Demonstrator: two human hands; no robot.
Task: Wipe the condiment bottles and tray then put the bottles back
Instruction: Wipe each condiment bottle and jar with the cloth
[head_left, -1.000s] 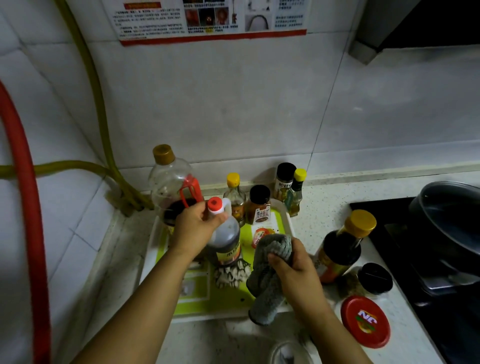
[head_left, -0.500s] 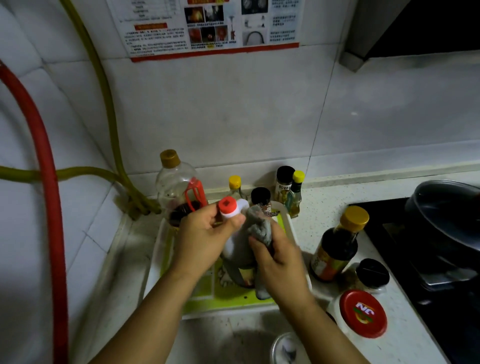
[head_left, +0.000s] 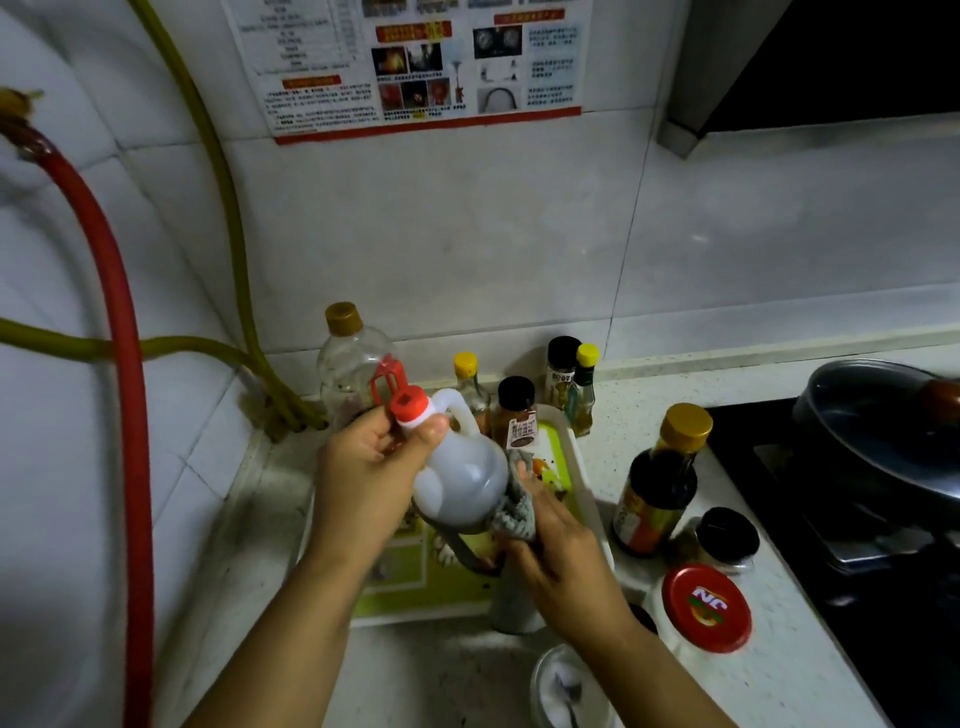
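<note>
My left hand (head_left: 366, 467) grips the neck of a white jug-shaped bottle (head_left: 460, 475) with a red cap, tilted over the tray. Against the jug's lower right side my right hand (head_left: 558, 558) presses a grey cloth (head_left: 517, 512). The white tray (head_left: 584, 473) with a green liner lies below on the counter. A big clear bottle (head_left: 350, 364) with a gold cap, a yellow-capped bottle (head_left: 467, 376) and a black-capped jar (head_left: 517, 410) stand at the tray's far end.
To the right of the tray stand a dark sauce bottle (head_left: 660, 483), a black-lidded jar (head_left: 727, 535) and a red-lidded jar (head_left: 709, 608). Two small bottles (head_left: 571, 382) stand by the wall. A pan (head_left: 883, 431) sits on the black stove. Red and yellow hoses (head_left: 122, 364) run along the left wall.
My left hand has lifted the jug off the tray and tilted it. My right hand has brought the cloth from the tray's front up onto the jug's side.
</note>
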